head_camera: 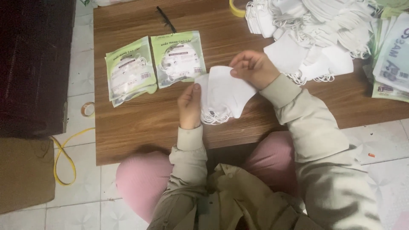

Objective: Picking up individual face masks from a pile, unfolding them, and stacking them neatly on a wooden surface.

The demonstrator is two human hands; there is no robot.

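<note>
I see both hands over the wooden surface point(140, 127), working one small stack of white face masks point(223, 96). My left hand point(189, 106) pinches the stack's left edge, thumb on top, fingers curled under. My right hand point(253, 68) pinches the top mask at its upper right corner, fingers bent, thumb tucked against it. The stack sits between the two hands, just above the near edge of the surface, ear loops bunched at the bottom; can't tell if it touches the wood or is lifted slightly.

Left of the hands, two green-and-white packaged masks point(153, 68) lie flat side by side, the right one almost touching the stack's corner, more packets seem stacked under the left one. Far right corner: a big loose pile of white masks point(315, 34), loops tangled, spilling toward my right hand. Beyond that at the right edge, empty printed pouches point(392, 59) stacked. A black comb-like thing point(166, 19) lies at the far edge, a yellow tape roll point(236, 8) is partly cut off at the top. On the tiled floor, left: a small tape roll point(88, 109), a yellow strap point(64, 153), brown cardboard point(23, 174). Beige sleeves, pink legs under the surface
</note>
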